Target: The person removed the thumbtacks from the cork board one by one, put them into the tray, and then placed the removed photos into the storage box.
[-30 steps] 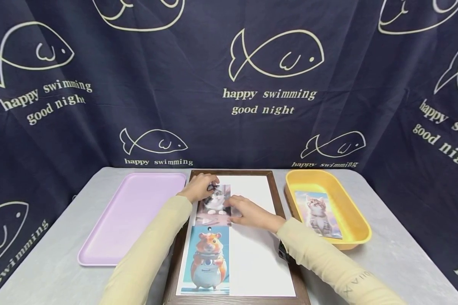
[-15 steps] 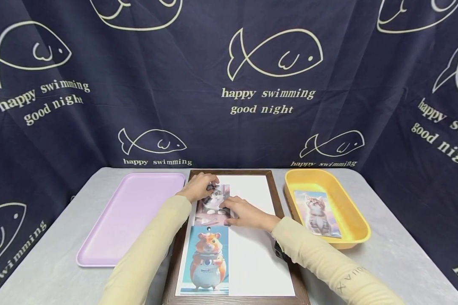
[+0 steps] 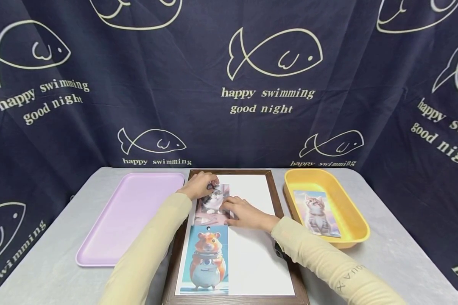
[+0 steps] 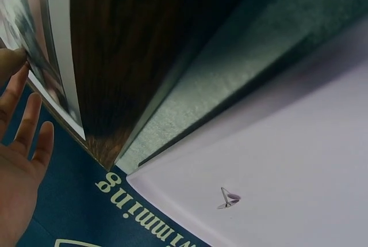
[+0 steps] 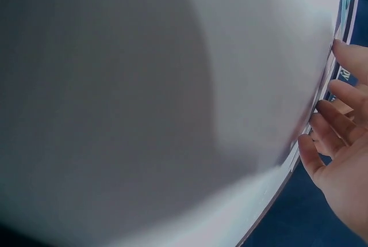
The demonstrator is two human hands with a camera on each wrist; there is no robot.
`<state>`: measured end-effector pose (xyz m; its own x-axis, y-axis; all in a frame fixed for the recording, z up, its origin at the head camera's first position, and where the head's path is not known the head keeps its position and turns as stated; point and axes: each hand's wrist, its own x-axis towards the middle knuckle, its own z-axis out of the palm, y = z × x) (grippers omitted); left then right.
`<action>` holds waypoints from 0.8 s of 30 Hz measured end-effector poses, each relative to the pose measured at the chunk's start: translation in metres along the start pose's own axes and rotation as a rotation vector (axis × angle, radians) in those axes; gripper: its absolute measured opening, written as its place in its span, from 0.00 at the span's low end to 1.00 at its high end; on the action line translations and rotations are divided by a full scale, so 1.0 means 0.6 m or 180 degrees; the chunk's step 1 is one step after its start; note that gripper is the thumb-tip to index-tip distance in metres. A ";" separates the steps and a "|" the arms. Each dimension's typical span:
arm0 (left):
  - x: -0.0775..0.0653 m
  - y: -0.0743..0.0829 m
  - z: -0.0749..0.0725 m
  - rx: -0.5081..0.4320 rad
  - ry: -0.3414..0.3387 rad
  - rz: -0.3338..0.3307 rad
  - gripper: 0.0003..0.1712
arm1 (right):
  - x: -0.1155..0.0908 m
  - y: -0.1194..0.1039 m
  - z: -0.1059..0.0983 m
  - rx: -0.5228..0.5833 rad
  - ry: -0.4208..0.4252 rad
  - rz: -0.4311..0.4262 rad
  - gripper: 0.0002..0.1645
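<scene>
A picture card of a grey-and-white cat [image 3: 216, 203] lies on the upper left of a brown-framed white board [image 3: 261, 262]. At its top edge my left hand [image 3: 199, 185] brings thumb and forefinger together on what looks like a small dark pin, mostly hidden by the fingers. Its other fingers spread loosely in the left wrist view. My right hand [image 3: 248, 214] rests extended fingertips on the card's right edge. Directly below, a hamster picture card [image 3: 208, 262] carries a small round pin [image 3: 208, 228] at its top.
A purple tray [image 3: 131, 220] stands on the left, with a small clear pointed thing [image 4: 229, 198] in it, too small to identify. On the right, a yellow bin [image 3: 353, 226] holds a kitten picture card [image 3: 317, 214]. A dark fish-print cloth [image 3: 198, 106] hangs behind.
My right hand has shifted slightly left over the cat card's edge. The left hand stays at the card's top, and the cards look unmoved on the board.
</scene>
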<state>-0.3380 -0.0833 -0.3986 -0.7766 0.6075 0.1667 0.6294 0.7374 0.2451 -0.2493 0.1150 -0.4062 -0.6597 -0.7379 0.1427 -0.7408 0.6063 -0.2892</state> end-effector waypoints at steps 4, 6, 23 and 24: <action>0.002 0.001 -0.003 -0.0003 -0.0005 0.0004 0.13 | 0.000 0.000 0.000 0.0014 0.0015 -0.0021 0.18; 0.005 0.001 -0.004 0.0010 -0.0033 0.0000 0.13 | -0.001 0.000 0.001 0.0018 0.0022 -0.0040 0.18; 0.020 -0.010 0.003 0.0096 -0.0108 0.0004 0.12 | 0.001 0.006 -0.002 0.0163 -0.0097 -0.0013 0.20; 0.020 -0.010 0.003 0.0105 -0.0117 -0.0010 0.11 | 0.001 0.005 -0.002 0.0155 -0.0100 -0.0012 0.20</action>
<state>-0.3510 -0.0799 -0.3995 -0.7774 0.6152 0.1306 0.6281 0.7483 0.2137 -0.2524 0.1167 -0.4058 -0.6519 -0.7496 0.1143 -0.7358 0.5888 -0.3346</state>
